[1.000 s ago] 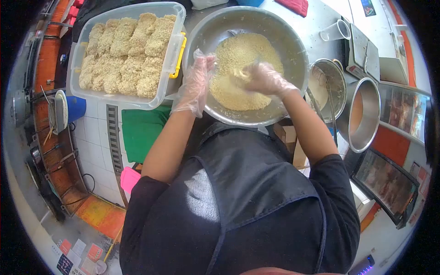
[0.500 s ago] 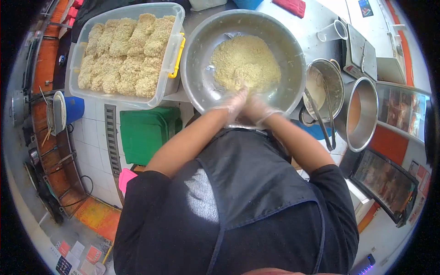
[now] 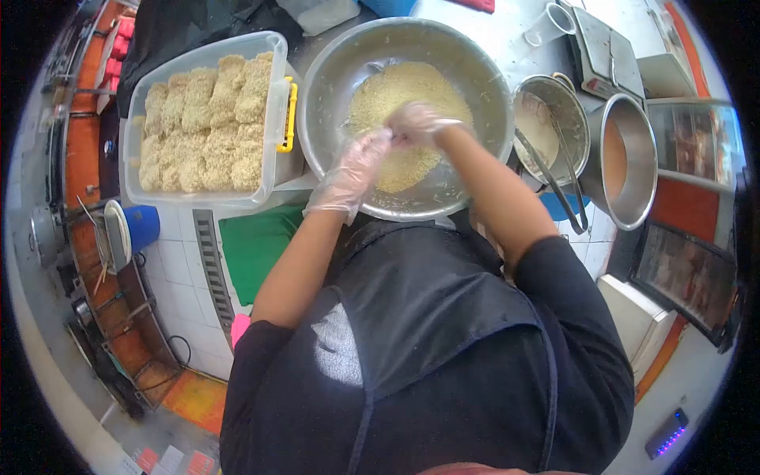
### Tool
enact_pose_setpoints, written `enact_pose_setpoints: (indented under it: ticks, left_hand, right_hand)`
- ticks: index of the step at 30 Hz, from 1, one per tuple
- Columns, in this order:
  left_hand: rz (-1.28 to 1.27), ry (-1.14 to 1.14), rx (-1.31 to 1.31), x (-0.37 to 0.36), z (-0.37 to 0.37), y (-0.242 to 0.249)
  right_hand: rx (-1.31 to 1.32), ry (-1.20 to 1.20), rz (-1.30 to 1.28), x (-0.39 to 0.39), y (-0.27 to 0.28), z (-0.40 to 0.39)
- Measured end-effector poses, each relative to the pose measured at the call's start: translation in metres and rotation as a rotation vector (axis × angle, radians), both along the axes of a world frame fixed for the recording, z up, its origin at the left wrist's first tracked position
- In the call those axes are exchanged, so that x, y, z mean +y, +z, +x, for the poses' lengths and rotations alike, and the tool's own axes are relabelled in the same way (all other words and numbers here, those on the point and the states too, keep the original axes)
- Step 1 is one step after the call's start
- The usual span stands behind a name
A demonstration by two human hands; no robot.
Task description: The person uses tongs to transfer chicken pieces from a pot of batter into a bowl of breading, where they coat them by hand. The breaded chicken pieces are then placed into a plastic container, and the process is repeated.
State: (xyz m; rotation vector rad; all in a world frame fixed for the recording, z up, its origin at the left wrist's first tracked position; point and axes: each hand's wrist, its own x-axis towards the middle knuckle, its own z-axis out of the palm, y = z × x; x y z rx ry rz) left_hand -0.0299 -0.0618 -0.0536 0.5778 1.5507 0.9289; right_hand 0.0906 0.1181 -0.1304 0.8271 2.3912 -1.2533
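Observation:
A wide steel bowl holds pale yellow crumbs. Over the crumbs, my left hand, in a clear plastic glove, reaches up with its fingertips close to the other hand. My right hand, gloved too, is above the middle of the bowl with its fingers curled and blurred by motion. Whether either hand holds anything is hidden. Left of the bowl, a clear plastic tub with a yellow latch contains several crumb-coated pieces in rows.
Right of the bowl stand a pot of pale batter with tongs across it, and a steel bowl of orange-brown liquid. Behind them are a plastic cup and a scale. A green bin is below the tub.
Both hands have risen from the near side of the bowl, towards its middle. The right hand has moved above the left. The camera view has shifted and turned slightly.

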Motion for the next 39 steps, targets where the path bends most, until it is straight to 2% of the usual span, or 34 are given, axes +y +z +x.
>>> enact_pose_setpoints:
  ticks: [1,2,3,4,5,7,8,9,11,12,14,15,17,18,20,21,23,24,26,27,29,30,32,33,35,36,38,39]
  left_hand:
    - [-0.018,-0.127,0.123,0.0,0.001,-0.002]
    - [-0.034,-0.256,0.249,0.001,0.001,-0.001]
    - [-0.025,-0.27,0.258,0.003,0.0,0.0]
    - [0.089,-0.382,0.465,-0.002,0.001,0.002]
    - [0.204,-0.494,0.67,-0.007,0.001,0.003]
    - [0.252,-0.527,0.696,-0.013,0.002,0.0]
    - [0.291,-0.547,0.713,-0.014,0.003,-0.001]
    - [0.293,-0.542,0.714,-0.011,0.005,-0.001]
    - [0.196,-0.609,0.539,-0.005,0.01,-0.001]
    - [0.201,-0.607,0.543,0.004,0.015,0.017]
    - [-0.1,-0.735,0.674,0.014,0.025,0.048]
    - [-0.099,-0.725,0.669,0.01,0.024,0.044]
    - [0.325,-0.707,0.889,0.0,0.018,0.025]
    - [0.325,-0.7,0.892,-0.003,0.016,0.008]
    - [0.775,-0.506,0.858,-0.006,0.01,-0.021]
    - [0.774,-0.506,0.859,-0.008,0.008,-0.015]
    - [0.358,-0.471,0.311,-0.007,0.006,0.014]
    - [0.36,-0.463,0.31,-0.006,0.002,0.032]
    - [0.333,-0.672,0.696,-0.01,-0.013,0.06]
    - [0.331,-0.667,0.696,-0.012,-0.02,0.055]
    - [1.042,-0.367,1.121,-0.013,-0.034,0.034]
    - [1.04,-0.354,1.122,-0.012,-0.038,0.026]
    - [0.679,-0.46,0.489,-0.013,-0.043,0.011]
    - [0.679,-0.437,0.484,-0.015,-0.042,0.023]
    - [0.373,-0.758,0.722,-0.016,-0.044,0.048]
    - [0.377,-0.743,0.717,-0.017,-0.046,0.05]
    - [0.486,-0.857,0.891,-0.021,-0.048,0.052]
    - [0.492,-0.851,0.888,-0.025,-0.049,0.046]
  right_hand:
    - [-0.147,0.071,-0.015,-0.013,0.03,-0.015]
    - [-0.14,0.058,-0.013,-0.013,0.026,-0.014]
    - [-0.094,-0.223,-0.374,-0.009,0.021,-0.014]
    - [-0.039,-0.498,-0.741,-0.006,0.017,-0.014]
    - [-0.029,-0.508,-0.744,-0.001,0.021,-0.012]
    - [-0.123,-0.573,-0.705,0.023,0.037,-0.002]
    - [-0.054,-0.705,-0.764,0.033,0.018,0.007]
    - [-0.055,-0.701,-0.761,0.028,0.016,0.009]
    - [-0.091,-1.137,-0.62,0.014,0.01,0.013]
    - [-0.086,-1.136,-0.616,0.019,0.002,0.012]
    - [-0.216,-0.433,0.036,0.033,-0.009,0.012]
    - [-0.22,-0.424,0.041,0.044,-0.009,0.02]
    - [-0.353,-0.134,0.696,0.066,-0.003,0.038]
    - [-0.35,-0.129,0.7,0.064,-0.001,0.042]
    - [-0.433,-0.18,0.493,0.048,-0.002,0.051]
    - [-0.432,-0.179,0.494,0.038,-0.021,0.056]
    - [0.001,-0.136,0.397,0.018,-0.074,0.063]
    - [0.0,-0.128,0.399,0.005,-0.054,0.054]
    - [-0.196,-0.582,0.272,-0.024,0.022,0.02]
    - [-0.195,-0.576,0.273,-0.025,0.037,0.016]
    - [-0.264,-0.333,0.389,-0.026,0.056,0.013]
    - [-0.268,-0.322,0.395,-0.028,0.062,0.013]
    - [-0.216,-0.349,0.452,-0.034,0.071,0.016]
    - [-0.223,-0.329,0.46,-0.037,0.073,0.021]
    - [0.058,-0.408,0.521,-0.037,0.078,0.034]
    - [0.053,-0.395,0.529,-0.03,0.077,0.04]
    - [0.245,-0.511,0.551,-0.016,0.07,0.059]
    - [0.342,-0.571,0.56,-0.013,0.073,0.064]
